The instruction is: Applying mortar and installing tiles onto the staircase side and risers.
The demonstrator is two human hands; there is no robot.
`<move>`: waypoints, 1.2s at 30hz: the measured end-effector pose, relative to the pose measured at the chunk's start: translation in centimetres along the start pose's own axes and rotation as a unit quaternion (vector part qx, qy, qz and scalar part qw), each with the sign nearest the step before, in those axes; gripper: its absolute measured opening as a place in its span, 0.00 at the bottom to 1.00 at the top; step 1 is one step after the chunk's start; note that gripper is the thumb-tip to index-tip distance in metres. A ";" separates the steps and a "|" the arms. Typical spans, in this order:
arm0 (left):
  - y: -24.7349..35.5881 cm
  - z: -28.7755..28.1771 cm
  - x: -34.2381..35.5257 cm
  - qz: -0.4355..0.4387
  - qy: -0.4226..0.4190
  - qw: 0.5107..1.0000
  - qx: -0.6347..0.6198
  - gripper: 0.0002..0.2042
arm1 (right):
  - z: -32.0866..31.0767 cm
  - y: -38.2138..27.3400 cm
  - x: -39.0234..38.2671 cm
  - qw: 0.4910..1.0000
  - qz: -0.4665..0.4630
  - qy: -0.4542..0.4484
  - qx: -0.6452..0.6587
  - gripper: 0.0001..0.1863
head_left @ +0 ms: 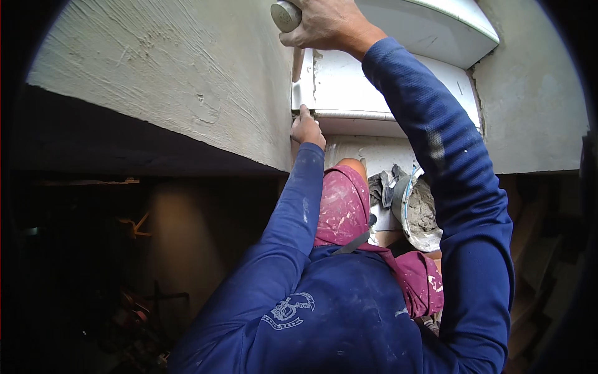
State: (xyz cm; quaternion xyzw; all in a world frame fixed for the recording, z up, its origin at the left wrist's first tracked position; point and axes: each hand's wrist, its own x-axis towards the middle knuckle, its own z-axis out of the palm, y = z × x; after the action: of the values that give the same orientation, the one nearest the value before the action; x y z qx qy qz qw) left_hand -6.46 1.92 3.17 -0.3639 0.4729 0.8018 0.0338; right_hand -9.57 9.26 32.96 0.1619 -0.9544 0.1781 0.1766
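Note:
My right hand is closed around the grey, round-ended head of a mallet at the top of the view. Its brownish handle points down toward a narrow white tile strip beside the wall. Lower down, my left hand grips the near end of that strip, one finger on top and the others curled, partly hidden. A rough mortar-edged gap separates the strip from the white stair tread to its right.
Another white step rises beyond. Rough plastered walls flank the stairs, left and right. A bucket of grey mortar stands by my knee, next to crumpled dark plastic. Below left, a dark drop opens past the wall's edge.

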 end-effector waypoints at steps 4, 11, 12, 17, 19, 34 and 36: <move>0.3 0.4 -0.8 -0.035 0.000 0.999 0.009 0.15 | 0.2 0.4 -0.3 0.998 -0.017 -0.010 -0.062 0.24; 0.0 -0.1 0.1 -0.031 -0.028 0.999 0.009 0.16 | 0.9 1.0 0.5 0.996 -0.036 0.053 -0.055 0.24; 0.0 -0.1 0.4 -0.032 -0.024 0.999 0.014 0.16 | 0.8 1.1 1.1 0.997 -0.022 0.056 -0.048 0.24; 0.7 0.1 -1.0 -0.040 -0.040 0.998 0.028 0.17 | 1.0 2.2 2.0 0.999 0.022 -0.014 -0.026 0.25; 0.7 -0.1 -1.0 -0.054 -0.037 0.997 0.033 0.16 | 0.5 2.4 2.6 1.000 0.023 0.001 -0.010 0.25; 0.8 -0.2 -1.3 -0.060 -0.031 0.997 0.027 0.16 | 0.3 3.1 4.8 0.997 0.066 -0.044 -0.002 0.27; 0.9 -0.3 -1.2 -0.058 -0.025 0.997 0.036 0.16 | 1.1 3.2 4.9 0.997 0.071 -0.004 0.000 0.27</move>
State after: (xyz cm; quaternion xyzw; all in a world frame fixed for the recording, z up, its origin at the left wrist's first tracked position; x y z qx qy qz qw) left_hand -5.75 1.52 4.53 -0.3694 0.4789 0.7894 0.1052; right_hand -15.36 10.41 32.99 0.0941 -0.9642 0.1893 0.1598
